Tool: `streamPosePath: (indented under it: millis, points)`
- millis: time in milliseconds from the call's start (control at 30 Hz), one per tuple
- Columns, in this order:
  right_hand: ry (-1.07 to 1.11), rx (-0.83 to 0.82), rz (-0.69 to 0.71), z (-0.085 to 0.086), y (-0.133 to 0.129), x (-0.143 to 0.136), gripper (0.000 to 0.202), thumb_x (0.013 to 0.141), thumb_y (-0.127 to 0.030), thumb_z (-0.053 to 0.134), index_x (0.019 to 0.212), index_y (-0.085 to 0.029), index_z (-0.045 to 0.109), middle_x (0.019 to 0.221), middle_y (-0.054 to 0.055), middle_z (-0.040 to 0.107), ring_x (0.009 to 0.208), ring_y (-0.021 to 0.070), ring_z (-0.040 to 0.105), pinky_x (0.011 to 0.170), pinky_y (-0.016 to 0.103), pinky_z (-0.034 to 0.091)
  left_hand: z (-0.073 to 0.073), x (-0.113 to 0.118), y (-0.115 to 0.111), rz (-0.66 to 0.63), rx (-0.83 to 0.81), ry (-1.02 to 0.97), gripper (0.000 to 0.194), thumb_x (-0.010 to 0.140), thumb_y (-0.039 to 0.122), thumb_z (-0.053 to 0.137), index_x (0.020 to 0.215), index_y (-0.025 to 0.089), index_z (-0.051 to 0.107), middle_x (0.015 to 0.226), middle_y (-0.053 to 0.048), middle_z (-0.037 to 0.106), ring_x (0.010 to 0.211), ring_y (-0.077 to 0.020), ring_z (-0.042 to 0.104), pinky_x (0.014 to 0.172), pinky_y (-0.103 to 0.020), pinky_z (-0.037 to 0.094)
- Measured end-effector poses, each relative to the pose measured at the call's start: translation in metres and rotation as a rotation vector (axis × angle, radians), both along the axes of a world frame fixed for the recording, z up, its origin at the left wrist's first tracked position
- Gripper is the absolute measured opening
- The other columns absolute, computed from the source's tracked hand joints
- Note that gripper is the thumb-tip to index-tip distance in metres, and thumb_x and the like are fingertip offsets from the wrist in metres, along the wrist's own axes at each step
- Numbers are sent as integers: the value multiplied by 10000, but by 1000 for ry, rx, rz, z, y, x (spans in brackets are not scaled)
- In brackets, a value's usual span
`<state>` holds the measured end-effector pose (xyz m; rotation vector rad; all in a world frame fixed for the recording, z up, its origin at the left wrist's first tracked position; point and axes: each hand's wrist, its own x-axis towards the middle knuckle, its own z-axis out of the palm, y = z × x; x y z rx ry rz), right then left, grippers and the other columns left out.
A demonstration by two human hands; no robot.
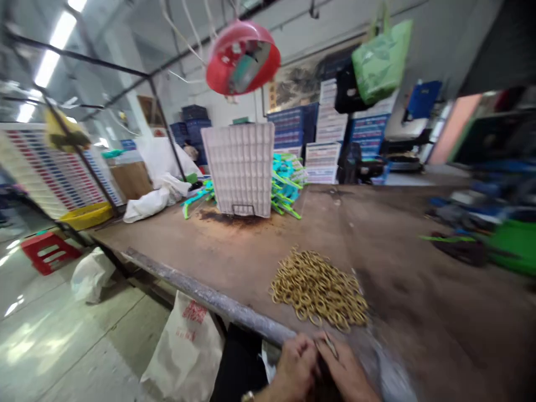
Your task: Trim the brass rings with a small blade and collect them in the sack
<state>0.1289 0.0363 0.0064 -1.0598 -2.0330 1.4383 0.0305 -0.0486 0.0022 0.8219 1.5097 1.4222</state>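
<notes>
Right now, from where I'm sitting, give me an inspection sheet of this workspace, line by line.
Surface: brown worktop, dark stain near the gridded white panel.
Things in work: heap of brass-coloured rings near the front edge.
Clutter: turquoise-and-green pieces behind the panel; white bag to its left.
Hands: left hand and right hand close together by the heap; a ring shows at the right fingers, grip blurred.
Cables: thin white cables overhead, near the hanging red shade; on the worktop, nothing seen.
Surroundings: red stool, printed sack.
</notes>
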Motion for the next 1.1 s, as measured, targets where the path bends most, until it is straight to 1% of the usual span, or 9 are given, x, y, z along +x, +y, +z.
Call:
streamPosePath:
  millis: [33,133,233,367,533,667,867,967,1100]
  points:
    - [67,31,70,6,-3,2,287,750,-424,426,649,-236,617,663,72,615,684,215,574,675,290,445,8,2,-2,10,-16,43,353,743,555,503,601,232,500,487,8,464,407,-109,396,441,-300,291]
    - [117,99,52,23,-10,3,279,782,-356,379,714,-181,585,678,36,584,679,171,532,674,279,419,29,2,-7,-73,-61,4,338,729,534,523,645,208,484,508,43,454,414,-77,372,431,-237,283]
    - [167,111,7,30,-16,1,247,802,-298,376,685,-163,546,658,2,547,659,127,503,650,235,393,38,-5,-10,-134,-94,-35,347,737,524,520,675,186,473,490,71,411,389,-54,327,398,-193,248]
    - [168,68,-33,30,-27,-2,240,824,-270,385,671,-154,530,612,-26,505,600,97,466,589,202,369,36,-13,-20,-185,-76,-123,328,749,492,541,724,170,483,570,63,438,410,-38,334,394,-170,231]
    - [172,48,-65,23,-36,-7,237,850,-254,372,796,-144,575,657,-12,570,626,104,517,616,204,389,30,-22,-30,-216,-62,-193,319,763,484,536,787,166,515,596,55,444,430,-40,335,410,-169,244]
    - [5,232,-96,14,-43,-7,204,848,-215,377,851,-158,572,635,-12,567,588,110,502,593,207,363,26,-28,-33,-222,-68,-223,328,761,488,537,791,163,512,599,50,449,436,-45,337,409,-172,241]
    - [-323,550,55,1,-58,-7,173,759,-82,420,829,-163,557,730,29,606,661,135,522,612,223,324,18,-32,-34,-218,-38,-180,312,778,472,526,717,169,489,576,54,457,435,-43,343,416,-173,238]
    - [-432,596,82,4,-59,-9,208,757,-66,408,876,-152,556,788,51,621,692,147,541,616,235,319,17,-32,-34,-199,-54,-162,316,765,481,538,728,170,497,568,54,457,438,-47,351,419,-175,241]
    - [-522,578,87,10,-59,-12,213,789,-85,398,914,-151,558,840,64,633,725,156,560,619,240,322,16,-32,-35,-174,-59,-121,325,751,485,548,701,168,496,562,49,459,449,-54,360,430,-180,264]
